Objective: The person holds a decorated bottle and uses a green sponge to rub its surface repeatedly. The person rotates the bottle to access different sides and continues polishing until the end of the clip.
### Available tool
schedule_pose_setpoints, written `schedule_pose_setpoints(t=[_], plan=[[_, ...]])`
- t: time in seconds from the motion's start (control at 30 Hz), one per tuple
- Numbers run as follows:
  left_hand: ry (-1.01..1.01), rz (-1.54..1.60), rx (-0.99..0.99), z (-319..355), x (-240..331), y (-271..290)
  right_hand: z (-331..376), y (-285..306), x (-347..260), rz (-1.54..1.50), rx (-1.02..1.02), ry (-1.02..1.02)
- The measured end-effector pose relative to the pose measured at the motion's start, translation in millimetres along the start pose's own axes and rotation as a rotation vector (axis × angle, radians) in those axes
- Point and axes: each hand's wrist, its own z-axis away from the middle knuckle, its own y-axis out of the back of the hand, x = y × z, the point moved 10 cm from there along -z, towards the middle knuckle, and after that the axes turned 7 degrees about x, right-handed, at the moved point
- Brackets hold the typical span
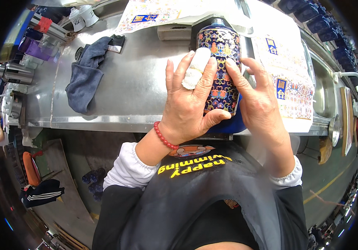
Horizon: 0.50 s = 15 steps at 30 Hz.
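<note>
A dark blue bottle (222, 54) covered with a colourful patterned decal lies on its side at the near edge of a steel table (141, 89), its neck pointing away from me. My left hand (189, 104) lies flat on its left side, with a white bandage wrapped around the middle finger and a red bead bracelet on the wrist. My right hand (260, 104) presses on the bottle's right side, fingertips on the decal. A blue pad (229, 124) shows under the bottle's base.
A dark blue cloth (85, 75) lies on the table to the left. Printed decal sheets (289, 75) lie to the right and at the back. Small white jars (83, 16) stand at the far left. Dark blue bottles (312, 12) line the far right.
</note>
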Motion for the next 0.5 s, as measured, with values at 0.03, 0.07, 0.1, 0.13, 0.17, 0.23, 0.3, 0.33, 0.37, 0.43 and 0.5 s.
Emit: schedule_pose_setpoints(t=[0.03, 0.07, 0.1, 0.13, 0.17, 0.23, 0.3, 0.33, 0.37, 0.43, 0.5], plan=[[0.019, 0.028, 0.002, 0.8, -1.2, -0.8, 0.6, -0.7, 1.8, -0.006, -0.008, -0.012], [0.038, 0.056, 0.003, 2.1, -2.2, -1.5, 1.5, -0.6, 2.2, -0.01, -0.007, -0.013], [0.046, 0.077, 0.013, 3.0, -2.7, -0.9, 2.2, -0.6, 2.5, -0.005, -0.005, -0.012], [0.053, 0.098, 0.022, 3.8, -2.6, -0.1, 3.4, -1.2, 4.6, -0.045, -0.008, -0.039], [0.059, 0.113, 0.032, 4.2, -2.5, 0.3, 4.2, -2.7, 6.6, -0.078, -0.012, -0.063], [0.025, 0.039, 0.017, 3.5, 2.0, -1.4, 5.4, -4.8, 7.2, -0.104, -0.012, -0.073], [0.0, -0.039, 0.02, 1.9, 7.9, -1.7, 5.0, -4.5, 4.7, -0.09, 0.009, -0.039], [-0.024, -0.071, 0.003, 1.6, 13.0, -4.2, 4.8, -5.8, 4.4, -0.08, 0.003, -0.032], [-0.048, -0.093, -0.01, 1.5, 17.8, -6.1, 4.5, -5.6, 4.2, -0.072, 0.008, -0.023], [-0.051, -0.099, -0.061, 4.2, 20.9, -10.6, 5.1, -2.5, 4.2, -0.083, 0.027, -0.022], [-0.006, 0.119, 0.042, 6.3, 14.9, 2.1, 9.0, 1.1, 5.3, -0.114, 0.035, -0.047]])
